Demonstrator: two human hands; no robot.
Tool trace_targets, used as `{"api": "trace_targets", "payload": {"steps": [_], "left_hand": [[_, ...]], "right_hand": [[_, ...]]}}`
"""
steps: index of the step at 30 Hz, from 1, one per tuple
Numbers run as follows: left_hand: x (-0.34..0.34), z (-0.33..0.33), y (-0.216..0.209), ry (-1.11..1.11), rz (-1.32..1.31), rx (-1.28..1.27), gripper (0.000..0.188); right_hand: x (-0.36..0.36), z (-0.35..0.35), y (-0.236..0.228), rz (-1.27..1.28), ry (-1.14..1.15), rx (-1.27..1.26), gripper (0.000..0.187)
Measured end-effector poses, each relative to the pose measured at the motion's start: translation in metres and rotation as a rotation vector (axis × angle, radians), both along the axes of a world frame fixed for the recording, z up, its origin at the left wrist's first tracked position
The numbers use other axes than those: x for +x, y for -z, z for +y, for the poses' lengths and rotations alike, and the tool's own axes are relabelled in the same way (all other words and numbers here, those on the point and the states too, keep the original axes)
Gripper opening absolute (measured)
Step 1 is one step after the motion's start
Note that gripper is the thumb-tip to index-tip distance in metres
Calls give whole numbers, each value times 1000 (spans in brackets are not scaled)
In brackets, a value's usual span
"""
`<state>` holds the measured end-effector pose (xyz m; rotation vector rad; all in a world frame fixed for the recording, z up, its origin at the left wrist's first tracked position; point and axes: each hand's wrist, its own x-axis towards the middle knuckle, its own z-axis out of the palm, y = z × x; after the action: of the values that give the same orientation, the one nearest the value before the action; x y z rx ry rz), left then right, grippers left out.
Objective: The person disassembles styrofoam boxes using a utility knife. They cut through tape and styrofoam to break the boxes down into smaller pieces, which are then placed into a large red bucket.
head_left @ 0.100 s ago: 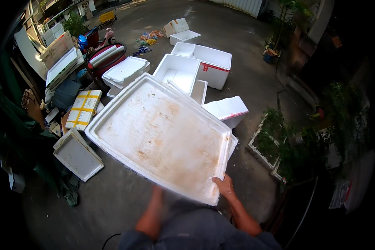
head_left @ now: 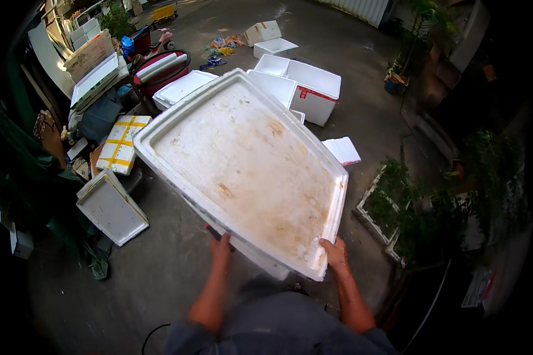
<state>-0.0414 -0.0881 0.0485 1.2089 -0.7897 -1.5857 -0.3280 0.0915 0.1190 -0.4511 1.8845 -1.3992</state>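
A large white foam box lid (head_left: 243,171), stained brown on its face, is held up tilted before me. My right hand (head_left: 336,255) grips its near right corner, thumb on top. Another white foam piece (head_left: 257,258) shows beneath its near edge; I cannot tell whether it is the box or a second lid. My left hand (head_left: 221,251) is closed beside that piece. A small red and black thing sticks out by its fingers; its kind is too small to tell, and the fingertips are partly hidden.
White foam boxes (head_left: 314,92) stand ahead on the grey ground. At left are a yellow-taped foam box (head_left: 123,145), a shallow foam tray (head_left: 114,208), a red tub (head_left: 175,77) and a green tarp (head_left: 35,189). A planter with greenery (head_left: 373,204) borders the right.
The lid has swung up into a steeper tilt and slightly right. My left hand, mostly hidden under it before, now shows beside the foam piece below. The right hand keeps its hold.
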Motion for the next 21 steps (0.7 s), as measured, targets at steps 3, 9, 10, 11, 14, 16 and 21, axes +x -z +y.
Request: {"api": "trace_targets", "payload": {"steps": [3, 9, 10, 11, 14, 16, 21], "left_hand": [[25, -18, 8, -47, 19, 42, 43], [41, -25, -6, -236, 169, 110, 46], [49, -26, -3, -244, 169, 120, 47], [53, -28, 1, -249, 173, 127, 47], [59, -33, 21, -340, 58, 132, 47], [58, -37, 22, -387, -2, 165, 49], [53, -48, -12, -592, 59, 138, 53]], "right_hand": [[-39, -2, -10, -97, 100, -189, 39], [-129, 42, 20, -64, 458, -152, 45], [-132, 47, 18, -94, 476, -90, 44], [-150, 59, 36, -69, 548, -70, 43], [-157, 56, 46, -123, 603, 37, 45], [-182, 51, 67, -102, 577, 195, 48], [-246, -21, 130, 67, 336, 338, 47]]}}
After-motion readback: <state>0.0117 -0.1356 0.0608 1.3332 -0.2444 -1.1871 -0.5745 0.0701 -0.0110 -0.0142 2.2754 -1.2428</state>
